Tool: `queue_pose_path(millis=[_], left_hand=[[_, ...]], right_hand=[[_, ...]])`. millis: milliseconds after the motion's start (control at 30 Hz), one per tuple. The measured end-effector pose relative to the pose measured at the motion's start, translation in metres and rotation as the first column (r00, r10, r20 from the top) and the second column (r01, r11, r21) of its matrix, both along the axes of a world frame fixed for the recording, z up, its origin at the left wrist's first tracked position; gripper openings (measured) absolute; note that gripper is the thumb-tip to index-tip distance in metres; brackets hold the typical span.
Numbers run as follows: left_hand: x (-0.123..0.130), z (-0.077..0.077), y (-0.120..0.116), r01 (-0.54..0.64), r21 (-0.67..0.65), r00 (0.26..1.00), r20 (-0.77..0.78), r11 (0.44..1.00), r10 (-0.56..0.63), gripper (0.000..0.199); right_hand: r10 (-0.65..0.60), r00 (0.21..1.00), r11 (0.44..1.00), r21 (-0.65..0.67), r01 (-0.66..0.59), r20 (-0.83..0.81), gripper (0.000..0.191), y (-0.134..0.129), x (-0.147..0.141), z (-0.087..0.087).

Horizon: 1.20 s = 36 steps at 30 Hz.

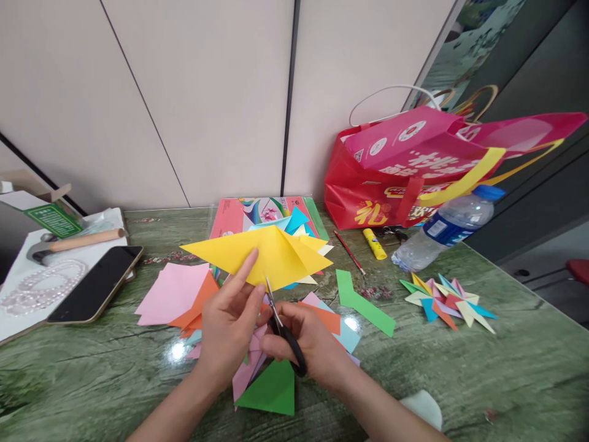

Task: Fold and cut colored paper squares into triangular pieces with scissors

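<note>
A folded yellow paper (276, 255) is pinched in my left hand (230, 316), with the index finger lying along its face. My right hand (299, 341) grips black-handled scissors (294, 350), whose blades point up at the paper's lower edge. Below my hands lies a green paper piece (271, 390) on the green table (138, 380). Pink sheets (172, 293) and an orange sheet (197, 306) are left of my hands. More orange (324, 317) and light blue (347, 334) pieces lie to the right, near a bent green strip (365, 307).
Colourful paper stars (448, 301), a water bottle (446, 227), a glue stick (375, 244), a red pencil (350, 252) and a red bag (391, 172) are on the right. At left lie a phone (96, 285), a hammer (83, 241) and beads (43, 285).
</note>
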<state>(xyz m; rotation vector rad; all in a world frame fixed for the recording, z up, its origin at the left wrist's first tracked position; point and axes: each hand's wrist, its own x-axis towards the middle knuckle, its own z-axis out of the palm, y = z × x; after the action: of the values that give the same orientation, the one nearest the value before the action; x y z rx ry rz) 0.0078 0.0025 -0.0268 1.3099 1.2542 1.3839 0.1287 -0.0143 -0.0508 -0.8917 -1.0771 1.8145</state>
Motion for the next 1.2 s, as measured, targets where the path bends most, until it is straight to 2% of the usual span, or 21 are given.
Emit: queue_pose_path(millis=[433,900,1100,1200], left_hand=[[0.001,-0.001,-0.001,-0.006,-0.003,1.0,-0.003,1.0,0.006,0.052],[0.001,0.002,-0.002,-0.021,0.016,0.999,0.026,1.0,0.021,0.05],[-0.007,0.0,0.005,-0.003,-0.008,0.981,0.195,1.0,0.005,0.051],[-0.01,-0.001,0.007,-0.013,-0.027,0.978,0.206,1.0,0.018,0.052]], right_hand=[[-0.045,0.996,0.997,0.071,0.039,0.073,0.027,0.0,-0.002,-0.007],[-0.062,0.993,0.997,0.061,0.056,0.096,0.032,0.001,-0.003,-0.007],[-0.043,0.995,0.998,0.059,0.038,0.088,0.032,0.001,-0.003,-0.009],[-0.025,0.995,0.999,0.047,0.021,0.095,0.033,0.0,-0.003,-0.01]])
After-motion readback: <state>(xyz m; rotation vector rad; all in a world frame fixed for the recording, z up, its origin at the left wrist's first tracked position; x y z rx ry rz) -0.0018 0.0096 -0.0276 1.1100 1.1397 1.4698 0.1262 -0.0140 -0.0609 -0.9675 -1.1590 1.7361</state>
